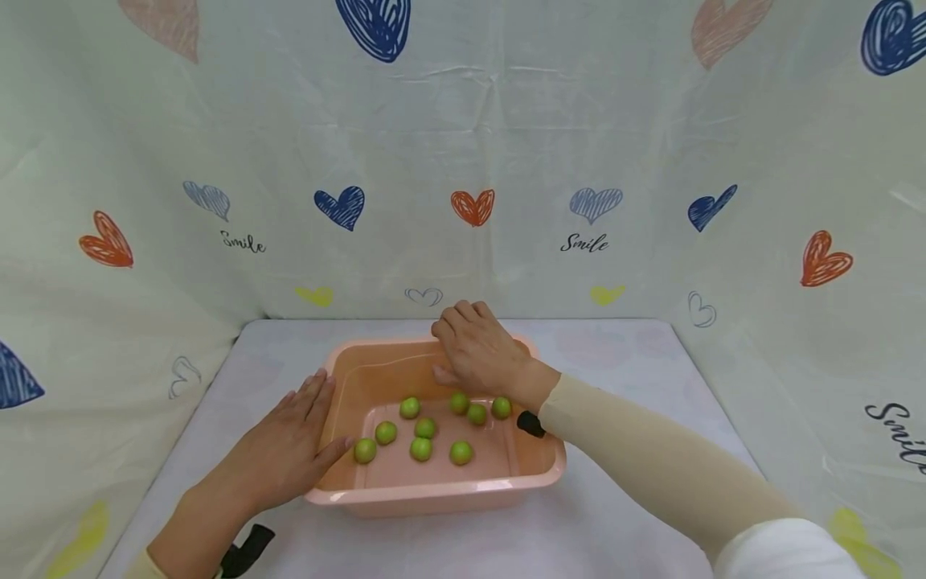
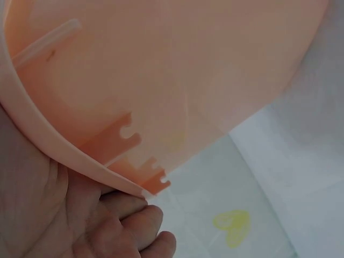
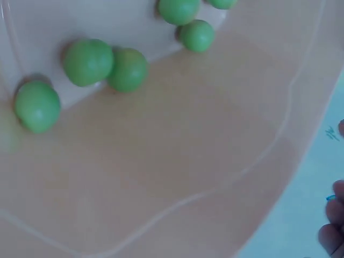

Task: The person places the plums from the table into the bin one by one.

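A pink plastic basin (image 1: pixel 434 505) stands on the table, with several small round green fruits (image 1: pixel 460 453) scattered over its floor. My left hand (image 1: pixel 278 450) holds the basin's left rim, its thumb over the inner side and its fingers along the outside. Notched ribs under the rim show above those fingers (image 2: pixel 137 223) in the left wrist view. At the far rim, my right hand (image 1: pixel 485 350) grips with fingers bent over the outside and thumb inside. The right wrist view has green fruits (image 3: pixel 88 62) by the basin's inner wall and only fingertips (image 3: pixel 333 239) beyond the rim.
The white table (image 1: pixel 615 362) reaches back to a hanging pale curtain (image 1: pixel 521 257) printed with hearts and the word Smile. More of this curtain encloses the left and right sides. A black strap end (image 1: pixel 247 550) sticks out by the left wrist.
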`<state>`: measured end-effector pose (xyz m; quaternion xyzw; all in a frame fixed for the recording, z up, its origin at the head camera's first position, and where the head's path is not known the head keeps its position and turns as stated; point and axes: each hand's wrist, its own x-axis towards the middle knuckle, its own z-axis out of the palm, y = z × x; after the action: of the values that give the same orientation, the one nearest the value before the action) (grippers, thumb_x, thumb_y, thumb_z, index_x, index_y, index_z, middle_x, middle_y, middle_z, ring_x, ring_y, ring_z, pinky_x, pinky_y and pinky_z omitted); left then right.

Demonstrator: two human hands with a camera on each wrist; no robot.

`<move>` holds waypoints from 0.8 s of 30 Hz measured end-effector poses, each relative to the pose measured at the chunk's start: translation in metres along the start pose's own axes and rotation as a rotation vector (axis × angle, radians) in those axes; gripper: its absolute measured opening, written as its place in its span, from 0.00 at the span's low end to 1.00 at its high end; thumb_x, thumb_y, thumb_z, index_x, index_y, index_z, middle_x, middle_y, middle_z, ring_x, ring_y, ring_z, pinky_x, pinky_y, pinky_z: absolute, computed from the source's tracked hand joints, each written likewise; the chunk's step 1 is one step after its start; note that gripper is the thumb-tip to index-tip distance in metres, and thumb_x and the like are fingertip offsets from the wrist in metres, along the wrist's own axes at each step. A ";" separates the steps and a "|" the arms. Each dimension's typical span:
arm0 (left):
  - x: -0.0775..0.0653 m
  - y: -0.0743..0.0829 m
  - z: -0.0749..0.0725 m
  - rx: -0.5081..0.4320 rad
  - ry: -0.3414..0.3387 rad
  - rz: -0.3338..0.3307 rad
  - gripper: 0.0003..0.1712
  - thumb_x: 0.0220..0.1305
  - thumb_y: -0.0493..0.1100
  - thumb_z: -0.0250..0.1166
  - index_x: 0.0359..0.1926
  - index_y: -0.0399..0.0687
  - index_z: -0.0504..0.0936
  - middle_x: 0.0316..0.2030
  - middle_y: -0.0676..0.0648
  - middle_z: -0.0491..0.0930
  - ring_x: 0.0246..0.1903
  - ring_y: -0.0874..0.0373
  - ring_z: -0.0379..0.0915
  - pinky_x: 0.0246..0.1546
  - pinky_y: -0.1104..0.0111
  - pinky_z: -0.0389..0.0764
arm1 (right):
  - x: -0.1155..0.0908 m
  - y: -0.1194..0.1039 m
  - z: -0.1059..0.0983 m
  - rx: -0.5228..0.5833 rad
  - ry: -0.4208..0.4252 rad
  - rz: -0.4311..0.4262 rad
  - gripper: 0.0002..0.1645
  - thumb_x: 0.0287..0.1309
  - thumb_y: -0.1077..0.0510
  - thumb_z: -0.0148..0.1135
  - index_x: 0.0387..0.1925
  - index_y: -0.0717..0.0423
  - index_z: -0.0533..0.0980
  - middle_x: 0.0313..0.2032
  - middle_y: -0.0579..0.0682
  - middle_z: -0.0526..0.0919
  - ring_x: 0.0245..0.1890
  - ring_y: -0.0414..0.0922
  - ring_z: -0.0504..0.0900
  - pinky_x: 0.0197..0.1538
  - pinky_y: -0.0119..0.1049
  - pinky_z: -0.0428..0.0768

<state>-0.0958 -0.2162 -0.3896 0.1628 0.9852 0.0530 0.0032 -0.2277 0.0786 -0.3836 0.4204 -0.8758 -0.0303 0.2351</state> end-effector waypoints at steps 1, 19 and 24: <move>0.000 0.000 0.000 0.000 0.002 0.000 0.52 0.75 0.61 0.63 0.78 0.24 0.57 0.78 0.25 0.56 0.78 0.30 0.56 0.74 0.38 0.65 | 0.000 0.001 -0.003 -0.008 0.000 0.015 0.22 0.64 0.42 0.67 0.46 0.56 0.77 0.45 0.51 0.78 0.46 0.51 0.72 0.51 0.46 0.73; -0.004 0.003 0.002 -0.036 -0.002 -0.036 0.51 0.77 0.64 0.57 0.79 0.25 0.56 0.80 0.27 0.54 0.79 0.31 0.54 0.75 0.38 0.63 | -0.070 0.032 -0.058 0.052 -0.131 0.369 0.39 0.73 0.35 0.61 0.65 0.65 0.76 0.69 0.63 0.76 0.71 0.62 0.71 0.74 0.70 0.64; -0.003 0.002 0.002 -0.044 -0.008 -0.053 0.52 0.79 0.66 0.53 0.80 0.26 0.55 0.81 0.28 0.52 0.79 0.31 0.52 0.76 0.39 0.61 | -0.111 0.022 -0.051 0.154 -0.165 0.490 0.45 0.76 0.35 0.56 0.74 0.68 0.68 0.76 0.68 0.66 0.79 0.66 0.61 0.74 0.77 0.57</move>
<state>-0.0923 -0.2151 -0.3919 0.1366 0.9878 0.0736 0.0121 -0.1618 0.1836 -0.3755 0.2086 -0.9674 0.0598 0.1305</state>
